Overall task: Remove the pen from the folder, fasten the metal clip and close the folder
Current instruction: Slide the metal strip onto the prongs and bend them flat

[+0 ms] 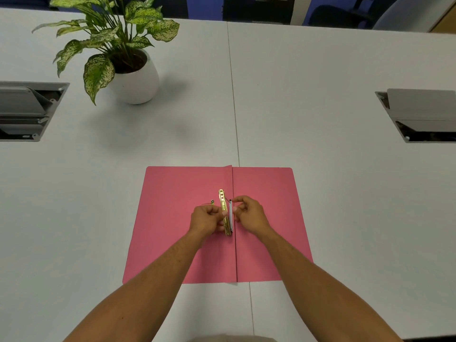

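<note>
A pink folder (172,193) lies open and flat on the white table. Along its centre fold runs a gold metal clip (224,206), with a thin prong (208,203) sticking out to the left. A white pen with a dark tip (230,213) lies right beside the clip bar. My left hand (206,219) pinches the clip bar from the left. My right hand (249,213) pinches the pen from the right, fingers curled around it.
A potted plant in a white pot (134,80) stands at the back left. Two open cable boxes are sunk in the table, one at the left (27,112) and one at the right (419,117). A table seam (233,95) runs down the middle.
</note>
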A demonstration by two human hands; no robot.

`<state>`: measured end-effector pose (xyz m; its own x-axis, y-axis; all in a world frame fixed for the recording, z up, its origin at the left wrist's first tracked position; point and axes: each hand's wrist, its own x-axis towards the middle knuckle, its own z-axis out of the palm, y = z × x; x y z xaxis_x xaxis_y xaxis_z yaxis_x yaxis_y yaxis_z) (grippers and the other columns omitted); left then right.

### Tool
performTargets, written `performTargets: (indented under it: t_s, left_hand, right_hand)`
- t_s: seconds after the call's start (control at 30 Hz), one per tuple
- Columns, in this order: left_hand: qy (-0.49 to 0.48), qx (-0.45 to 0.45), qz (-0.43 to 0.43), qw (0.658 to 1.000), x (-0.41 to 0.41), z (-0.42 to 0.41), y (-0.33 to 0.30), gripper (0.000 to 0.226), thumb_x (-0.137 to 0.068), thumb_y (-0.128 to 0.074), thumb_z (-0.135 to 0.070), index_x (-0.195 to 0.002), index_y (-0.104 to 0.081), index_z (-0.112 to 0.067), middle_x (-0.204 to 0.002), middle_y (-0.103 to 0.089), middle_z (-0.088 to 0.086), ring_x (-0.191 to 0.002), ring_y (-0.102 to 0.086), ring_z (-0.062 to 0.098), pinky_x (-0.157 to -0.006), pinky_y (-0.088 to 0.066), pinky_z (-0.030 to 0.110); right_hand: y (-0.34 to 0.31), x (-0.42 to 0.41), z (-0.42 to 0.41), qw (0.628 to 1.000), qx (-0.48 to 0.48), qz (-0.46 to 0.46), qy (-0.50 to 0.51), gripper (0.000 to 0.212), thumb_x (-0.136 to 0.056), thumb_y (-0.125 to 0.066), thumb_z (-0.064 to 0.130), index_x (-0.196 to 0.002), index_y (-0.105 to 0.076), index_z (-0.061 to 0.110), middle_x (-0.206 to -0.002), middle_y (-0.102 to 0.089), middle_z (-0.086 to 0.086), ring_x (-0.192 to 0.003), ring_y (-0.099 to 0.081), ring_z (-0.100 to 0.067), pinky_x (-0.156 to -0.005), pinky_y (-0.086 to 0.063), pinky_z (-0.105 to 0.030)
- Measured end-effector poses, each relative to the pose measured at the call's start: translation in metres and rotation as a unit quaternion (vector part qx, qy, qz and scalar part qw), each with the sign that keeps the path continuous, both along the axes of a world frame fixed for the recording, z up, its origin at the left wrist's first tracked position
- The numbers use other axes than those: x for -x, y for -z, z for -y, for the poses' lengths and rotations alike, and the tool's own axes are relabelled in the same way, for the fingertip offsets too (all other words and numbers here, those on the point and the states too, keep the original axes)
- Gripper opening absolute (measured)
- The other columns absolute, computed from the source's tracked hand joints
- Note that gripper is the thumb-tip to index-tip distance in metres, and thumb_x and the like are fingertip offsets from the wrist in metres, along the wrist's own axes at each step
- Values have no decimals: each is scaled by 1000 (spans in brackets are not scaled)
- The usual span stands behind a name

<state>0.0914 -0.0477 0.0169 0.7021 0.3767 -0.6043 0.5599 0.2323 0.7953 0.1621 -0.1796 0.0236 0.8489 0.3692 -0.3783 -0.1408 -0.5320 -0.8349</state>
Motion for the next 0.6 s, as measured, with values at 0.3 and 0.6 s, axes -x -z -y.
performTargets:
  t_s: [0.3,0.6]
  left_hand:
    - [29,42,4,999,-2,-6,5,12,-92,-61,-7,-94,-68,2,-65,-69,4,-56,-64,14,-55,-60,28]
    - [54,69,17,996,-2,-3,10,13,-93,-61,-9,-98,-68,0,-75,-66,9,-60,-61,14,-56,-58,25]
  right_hand:
    - [-7,-24,-22,994,26,-49,-96,31,-95,-50,8,-124,-59,16,-69,-58,7,-62,-58,-13,-55,-47,-16]
    - [7,-24,-24,999,29,-10,-45,20,-92,-52,9,-100,-70,13,-78,-67,-1,-66,-63,-17,-71,-59,-40]
